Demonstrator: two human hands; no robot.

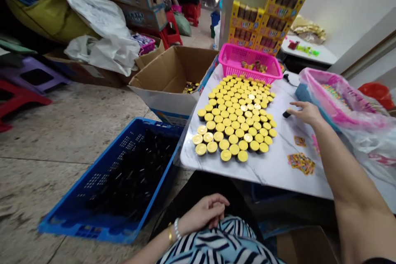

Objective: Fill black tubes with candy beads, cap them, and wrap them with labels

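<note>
My right hand (305,112) reaches across the white marble table (272,169), and its fingertips pinch a small black object (286,114) that lies on the tabletop. Just left of it stands a dense cluster of several small jars with yellow lids (236,115). My left hand (204,212) rests on my lap on striped cloth, below the table's front edge. Its fingers are loosely curled with nothing in them, and there are bracelets at the wrist.
A blue plastic crate (93,175) sits on the floor to the left of the table, behind it an open cardboard box (167,78). A pink basket (235,49) stands at the table's far end, another in a plastic bag (340,99) at right. Colourful stickers (301,163) lie near my forearm.
</note>
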